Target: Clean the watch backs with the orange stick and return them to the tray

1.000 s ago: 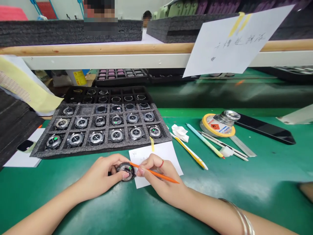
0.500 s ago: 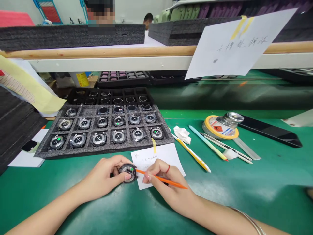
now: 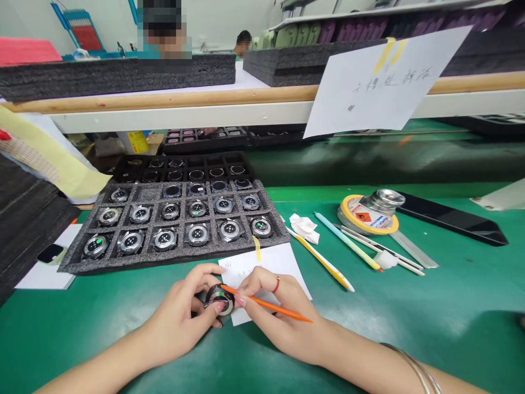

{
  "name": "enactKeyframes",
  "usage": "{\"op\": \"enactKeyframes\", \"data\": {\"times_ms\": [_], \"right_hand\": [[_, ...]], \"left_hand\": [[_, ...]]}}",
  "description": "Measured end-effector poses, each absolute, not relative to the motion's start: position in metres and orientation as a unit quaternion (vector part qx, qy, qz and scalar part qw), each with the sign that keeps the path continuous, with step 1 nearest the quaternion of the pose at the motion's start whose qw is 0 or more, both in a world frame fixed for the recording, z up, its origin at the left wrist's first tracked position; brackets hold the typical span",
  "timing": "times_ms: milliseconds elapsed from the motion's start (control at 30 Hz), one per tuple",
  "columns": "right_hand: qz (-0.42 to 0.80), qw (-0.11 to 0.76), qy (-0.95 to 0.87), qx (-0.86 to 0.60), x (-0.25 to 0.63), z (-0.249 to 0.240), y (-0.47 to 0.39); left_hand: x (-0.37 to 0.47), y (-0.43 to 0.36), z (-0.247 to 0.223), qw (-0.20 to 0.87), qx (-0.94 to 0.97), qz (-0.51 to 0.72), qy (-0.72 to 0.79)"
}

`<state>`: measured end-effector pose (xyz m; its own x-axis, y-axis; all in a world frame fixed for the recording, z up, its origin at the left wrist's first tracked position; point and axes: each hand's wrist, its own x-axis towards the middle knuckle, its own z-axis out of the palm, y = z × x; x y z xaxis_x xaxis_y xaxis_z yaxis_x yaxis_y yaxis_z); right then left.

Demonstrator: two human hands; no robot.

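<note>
Watch (image 3: 227, 299) gripped in left hand (image 3: 184, 313) — orange stick (image 3: 287, 312) pinched in right hand (image 3: 290, 331), its tip held at watch's edge.

On the bench (image 3: 369, 334), left of centre, a tray (image 3: 164, 257) holds rows of watches (image 3: 199, 234); a second tray (image 3: 196, 161) lies behind it. Before the first tray, a single watch (image 3: 215, 294) is in the left hand (image 3: 182, 314), with a stick (image 3: 279, 308) in the right hand (image 3: 283, 325). A sheet of paper (image 3: 283, 262) lies just behind. Rightward come a tissue (image 3: 304, 228), a pen (image 3: 344, 238), a can (image 3: 371, 213) and a phone (image 3: 455, 219).
</note>
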<state>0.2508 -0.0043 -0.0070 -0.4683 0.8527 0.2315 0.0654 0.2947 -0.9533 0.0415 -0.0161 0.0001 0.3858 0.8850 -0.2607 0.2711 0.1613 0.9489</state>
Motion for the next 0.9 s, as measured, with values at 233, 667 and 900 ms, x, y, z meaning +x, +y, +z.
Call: {"op": "enactKeyframes", "data": {"times_ms": [233, 667, 900], "right_hand": [[0.479, 0.385, -0.724, -0.314, 0.255, -0.005, -0.004], [0.474, 0.401, -0.732, -0.281, 0.252, -0.017, 0.002], [0.502, 0.389, -0.703, -0.319, 0.254, -0.020, -0.002]], "left_hand": [[0.032, -0.012, 0.006, 0.523, 0.656, 0.173, 0.516], [0.030, -0.005, 0.008, 0.577, 0.620, 0.188, 0.497], [0.030, -0.006, 0.007, 0.570, 0.623, 0.190, 0.501]]}}
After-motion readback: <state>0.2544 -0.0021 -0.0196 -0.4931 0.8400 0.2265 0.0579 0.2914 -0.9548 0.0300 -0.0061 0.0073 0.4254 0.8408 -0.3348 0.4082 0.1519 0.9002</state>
